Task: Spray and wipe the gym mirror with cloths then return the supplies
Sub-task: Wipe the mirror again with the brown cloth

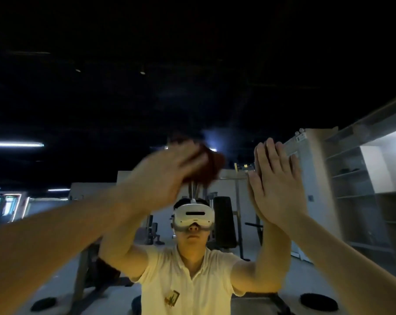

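Mirror (226, 105) fills the view, dark across its upper part, with the person's reflection low in the middle: a pale short-sleeved shirt (183, 280) and a white headset (193, 215). The left hand (167, 176) is raised against the glass and blurred; its fingers (192, 155) lie over a dark red cloth (209, 165), pressing it to the mirror, though the blur hides how tightly they curl round it. The cloth sits above the reflected headset, bunched, its right edge showing past the fingertips. The right hand (277, 185) is flat on the glass just right of the cloth, fingers straight, close together and pointing up, holding nothing; its reflection meets it palm to palm. Reflected behind are gym machines (224, 221), pale shelving (351, 178) at right, a lit strip lamp (15, 144) at left, and the grey floor.
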`<state>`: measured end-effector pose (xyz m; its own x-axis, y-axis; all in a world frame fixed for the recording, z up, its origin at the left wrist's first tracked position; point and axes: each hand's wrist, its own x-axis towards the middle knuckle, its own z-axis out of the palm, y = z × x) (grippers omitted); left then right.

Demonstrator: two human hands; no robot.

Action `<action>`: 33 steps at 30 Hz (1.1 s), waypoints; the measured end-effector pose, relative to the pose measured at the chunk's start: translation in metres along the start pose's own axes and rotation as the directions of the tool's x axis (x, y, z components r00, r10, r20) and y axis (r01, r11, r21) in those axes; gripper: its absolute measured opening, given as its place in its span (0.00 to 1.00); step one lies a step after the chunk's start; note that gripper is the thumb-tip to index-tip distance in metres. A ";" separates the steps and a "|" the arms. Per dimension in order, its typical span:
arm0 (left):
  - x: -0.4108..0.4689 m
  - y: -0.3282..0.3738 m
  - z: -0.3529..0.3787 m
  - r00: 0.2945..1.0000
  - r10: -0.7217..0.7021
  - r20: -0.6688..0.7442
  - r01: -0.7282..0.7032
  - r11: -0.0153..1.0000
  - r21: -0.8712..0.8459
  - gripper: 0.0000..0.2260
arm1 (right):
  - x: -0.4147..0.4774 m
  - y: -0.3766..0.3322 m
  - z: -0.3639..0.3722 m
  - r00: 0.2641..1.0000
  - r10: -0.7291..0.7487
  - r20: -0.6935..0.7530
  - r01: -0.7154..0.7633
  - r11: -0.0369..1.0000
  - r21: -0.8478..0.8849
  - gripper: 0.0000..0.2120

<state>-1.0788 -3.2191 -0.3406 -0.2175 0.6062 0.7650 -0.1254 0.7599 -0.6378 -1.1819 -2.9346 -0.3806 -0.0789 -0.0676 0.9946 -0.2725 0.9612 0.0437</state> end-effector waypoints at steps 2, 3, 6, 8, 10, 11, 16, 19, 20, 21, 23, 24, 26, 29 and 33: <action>0.057 -0.024 -0.005 0.947 -0.309 -0.090 0.301 0.949 -0.090 0.34 | -0.001 0.001 0.002 1.000 -0.002 -0.015 0.002 1.000 0.020 0.30; 0.082 -0.028 -0.006 0.895 -0.432 -0.114 0.414 0.897 -0.153 0.31 | -0.001 0.001 0.003 1.000 -0.011 -0.016 0.011 0.999 0.030 0.30; 0.109 0.000 -0.002 0.834 -0.530 -0.153 0.485 0.836 -0.257 0.29 | -0.002 0.001 0.002 0.999 -0.031 -0.027 0.033 0.998 0.051 0.31; 0.078 0.039 0.008 0.911 -0.363 -0.197 0.329 0.926 -0.187 0.34 | -0.004 0.001 0.000 0.999 -0.036 -0.020 0.037 0.998 0.057 0.32; 0.026 0.072 0.010 0.977 -0.143 -0.156 0.125 0.985 -0.122 0.39 | -0.005 0.001 -0.001 0.999 -0.042 -0.008 0.043 0.997 0.067 0.33; 0.004 0.079 0.011 0.994 -0.031 -0.106 0.022 0.997 -0.078 0.42 | -0.005 0.001 -0.002 0.999 -0.051 0.001 0.051 0.996 0.074 0.34; 0.025 0.012 0.001 0.960 0.265 0.090 -0.272 0.960 0.071 0.43 | -0.005 -0.001 -0.003 0.999 -0.051 0.017 0.049 0.996 0.081 0.33; 0.091 -0.010 -0.010 0.985 -0.172 -0.031 0.172 0.985 -0.005 0.31 | -0.006 0.000 -0.002 0.998 -0.063 0.020 0.061 0.996 0.070 0.34; 0.107 -0.004 -0.010 0.946 -0.319 -0.062 0.315 0.947 -0.067 0.29 | -0.007 0.001 -0.002 0.997 -0.073 0.026 0.071 0.995 0.067 0.35; 0.118 0.009 -0.007 0.899 -0.430 -0.087 0.418 0.900 -0.126 0.28 | -0.007 0.001 -0.002 0.997 -0.077 0.027 0.075 0.995 0.065 0.35; 0.122 0.040 0.000 0.867 -0.487 -0.107 0.461 0.864 -0.201 0.28 | -0.008 0.003 -0.003 0.997 -0.077 0.023 0.076 0.995 0.072 0.34; 0.112 0.056 0.003 0.884 -0.451 -0.122 0.422 0.883 -0.206 0.28 | -0.009 0.002 -0.004 0.996 -0.080 0.029 0.077 0.994 0.075 0.33; 0.074 0.082 0.009 0.940 -0.307 -0.148 0.284 0.945 -0.161 0.30 | -0.011 0.002 -0.006 0.997 -0.078 0.023 0.075 0.993 0.087 0.33; 0.007 0.087 0.011 0.997 -0.033 -0.065 0.029 0.997 -0.068 0.34 | -0.013 0.002 -0.010 0.997 -0.064 0.039 0.060 0.994 0.094 0.34; -0.018 0.007 0.002 0.995 -0.103 0.017 0.103 0.995 0.013 0.34 | -0.013 0.001 -0.010 0.997 -0.055 0.051 0.050 0.996 0.079 0.34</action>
<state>-1.0779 -3.2251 -0.3586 -0.2201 0.5206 0.8250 -0.1600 0.8150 -0.5570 -1.1717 -2.9304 -0.3931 -0.1125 -0.1335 0.9846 -0.3515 0.9322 0.0862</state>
